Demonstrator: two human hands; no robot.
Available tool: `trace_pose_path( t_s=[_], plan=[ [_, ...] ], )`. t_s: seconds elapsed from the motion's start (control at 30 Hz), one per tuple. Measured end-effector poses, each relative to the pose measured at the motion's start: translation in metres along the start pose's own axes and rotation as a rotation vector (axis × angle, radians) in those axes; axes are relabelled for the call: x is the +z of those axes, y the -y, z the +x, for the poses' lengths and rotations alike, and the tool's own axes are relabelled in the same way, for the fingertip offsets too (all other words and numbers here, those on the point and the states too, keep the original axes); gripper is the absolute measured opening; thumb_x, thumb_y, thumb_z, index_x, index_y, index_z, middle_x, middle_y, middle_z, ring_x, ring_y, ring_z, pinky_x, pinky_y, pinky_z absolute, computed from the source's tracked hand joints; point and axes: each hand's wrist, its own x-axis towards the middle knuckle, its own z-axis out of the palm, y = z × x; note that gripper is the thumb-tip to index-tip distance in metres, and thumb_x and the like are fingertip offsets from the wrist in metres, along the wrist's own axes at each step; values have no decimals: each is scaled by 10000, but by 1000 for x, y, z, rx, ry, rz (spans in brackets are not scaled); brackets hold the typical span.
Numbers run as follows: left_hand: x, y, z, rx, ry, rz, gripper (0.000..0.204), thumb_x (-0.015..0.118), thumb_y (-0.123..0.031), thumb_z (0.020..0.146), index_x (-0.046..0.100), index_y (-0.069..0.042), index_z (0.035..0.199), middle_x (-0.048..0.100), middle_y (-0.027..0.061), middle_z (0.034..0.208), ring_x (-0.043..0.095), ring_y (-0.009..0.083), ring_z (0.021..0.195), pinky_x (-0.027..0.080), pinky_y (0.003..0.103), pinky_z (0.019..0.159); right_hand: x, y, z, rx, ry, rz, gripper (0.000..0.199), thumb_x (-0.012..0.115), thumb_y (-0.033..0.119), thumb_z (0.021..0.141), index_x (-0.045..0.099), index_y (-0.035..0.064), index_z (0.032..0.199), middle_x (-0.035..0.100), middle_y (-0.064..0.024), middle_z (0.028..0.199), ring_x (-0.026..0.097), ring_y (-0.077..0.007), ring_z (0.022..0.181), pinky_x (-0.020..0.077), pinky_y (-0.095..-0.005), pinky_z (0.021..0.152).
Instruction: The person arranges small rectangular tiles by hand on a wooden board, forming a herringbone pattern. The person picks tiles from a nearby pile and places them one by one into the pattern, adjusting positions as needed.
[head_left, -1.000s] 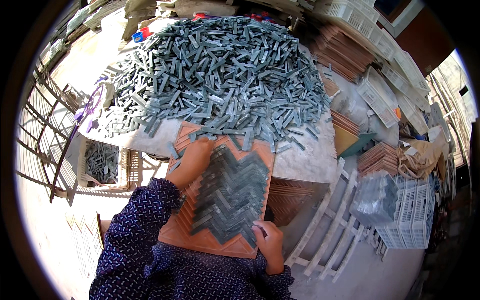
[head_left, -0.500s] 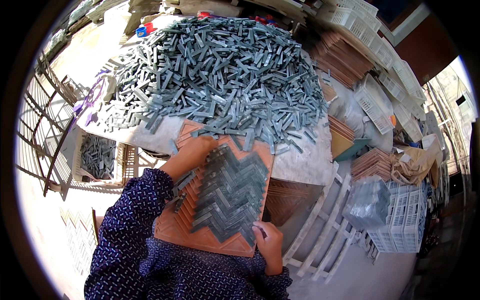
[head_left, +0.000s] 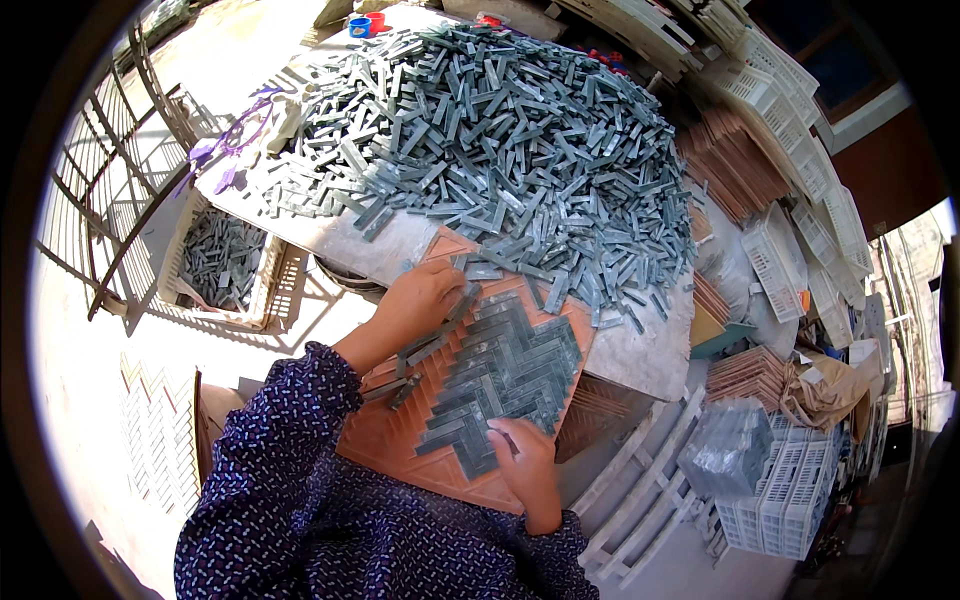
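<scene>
An orange ridged tray (head_left: 380,450) lies tilted at the table's near edge. Dark grey-green strip tiles (head_left: 505,370) sit in it in a herringbone pattern. At the tray's upper left, my left hand (head_left: 415,305) is closed on a strip tile (head_left: 463,303) whose end shows by the fingertips. A few loose strips (head_left: 403,392) lie along the tray's left side, near my left wrist. Over the lower right of the pattern is my right hand (head_left: 528,468), thumb and fingers drawn together; something small and dark shows at the fingertips, too unclear to name.
A big heap of strip tiles (head_left: 480,140) covers the table (head_left: 655,350) beyond the tray. On the left stand a crate of strips (head_left: 215,260) and a curved metal rack (head_left: 110,180). White crates (head_left: 785,490), stacked orange trays (head_left: 735,165) and a pale slatted pallet (head_left: 640,480) fill the right.
The view has swung, shifting the scene rightward. My right hand has moved from the tray's lower right edge onto the herringbone tiles. My left hand stays by the tray's upper left, now with a strip.
</scene>
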Motion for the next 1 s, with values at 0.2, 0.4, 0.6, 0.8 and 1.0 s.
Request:
trace_pose_path(
  t_s=[0.2, 0.4, 0.6, 0.8, 1.0],
  plan=[
    [-38, 1, -111, -270, 4, -108, 158, 690, -50, 757, 620, -34, 898, 585, 105, 820, 590, 285, 699, 485, 355, 632, 52, 9, 55, -297, 203, -123, 215, 658, 24, 784, 608, 17, 993, 626, -96, 984, 631, -283, 869, 527, -345, 688],
    [-34, -2, -154, -224, 109, -23, 209, 658, -57, 772, 594, -43, 970, 586, 126, 850, 599, 328, 784, 500, 400, 699, 72, 6, 86, -505, 486, -270, 312, 648, 22, 752, 570, 44, 1053, 596, -126, 991, 597, -304, 906, 511, -378, 736],
    [-43, -6, -161, -368, 110, -159, 161, 629, -45, 798, 600, -42, 957, 586, 142, 854, 608, 346, 794, 507, 403, 698, 54, 31, 62, -306, 485, -269, 333, 689, 75, 743, 566, 39, 1050, 587, -125, 917, 602, -294, 766, 508, -371, 638],
    [-45, -9, -178, -396, 141, -155, 167, 631, -60, 803, 610, -53, 969, 586, 131, 888, 617, 334, 794, 513, 396, 691, 80, 40, 1, 146, 334, -80, 386, 710, 125, 753, 552, 34, 1093, 595, -161, 844, 612, -317, 658, 517, -387, 606],
    [-41, -18, -177, -288, 119, 43, 250, 658, -76, 775, 599, -58, 1018, 580, 116, 897, 608, 322, 791, 521, 391, 674, 88, 38, -5, -23, 343, -263, 338, 680, 169, 802, 517, 41, 1069, 609, -152, 883, 642, -340, 724, 521, -411, 577]
  ],
)
